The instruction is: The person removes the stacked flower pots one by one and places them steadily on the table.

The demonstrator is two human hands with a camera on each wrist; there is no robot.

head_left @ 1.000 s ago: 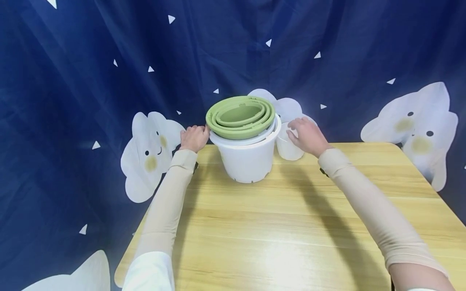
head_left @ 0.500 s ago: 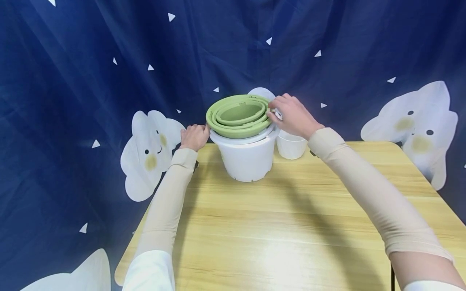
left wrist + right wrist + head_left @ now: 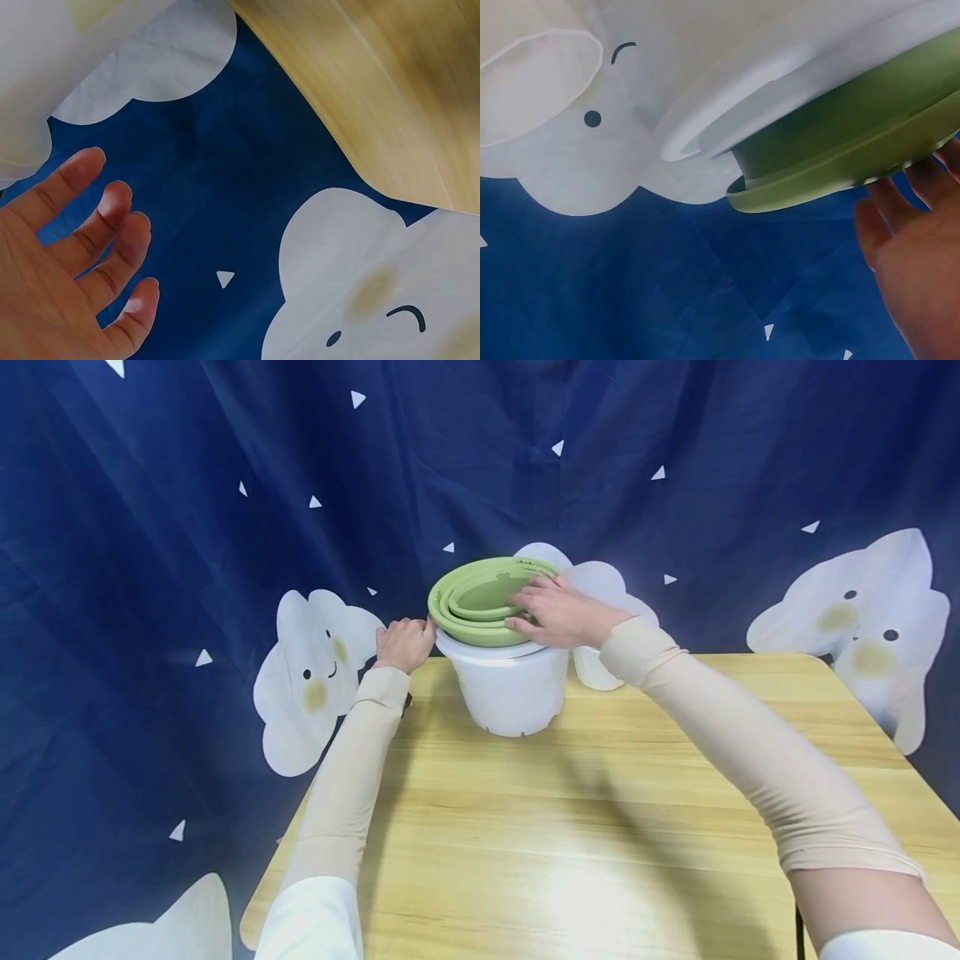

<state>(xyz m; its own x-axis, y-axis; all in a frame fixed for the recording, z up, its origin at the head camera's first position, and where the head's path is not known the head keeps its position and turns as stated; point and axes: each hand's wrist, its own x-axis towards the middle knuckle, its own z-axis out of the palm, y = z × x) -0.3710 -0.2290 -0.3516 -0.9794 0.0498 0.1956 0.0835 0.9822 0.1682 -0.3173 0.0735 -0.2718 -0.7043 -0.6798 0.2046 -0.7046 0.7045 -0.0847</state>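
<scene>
A stack of nested green pots (image 3: 480, 634) sits in the mouth of white pots (image 3: 512, 693), one inside another, on the table. Over the right side of the green rims reaches my right hand (image 3: 562, 612), fingers loosely bent and spread, fingertips right at the inner green pot (image 3: 487, 593). The right wrist view has those fingers (image 3: 889, 201) at the green rim's edge. My left hand (image 3: 405, 645) is beside the white rim on the left, its thumb side near the rim. In the left wrist view the fingers (image 3: 124, 255) are relaxed, with a gap to the white pot (image 3: 45, 67).
A smaller white pot (image 3: 597, 670) stands right behind the stack, partly hidden by my right forearm. The wooden table (image 3: 480, 827) extends toward me and to the right. A dark blue curtain (image 3: 465, 460) with cloud shapes hangs close behind the table.
My right hand has moved left, from the small white pot to the green pots' right rim, then further in over the inner pots. The left hand stays put.
</scene>
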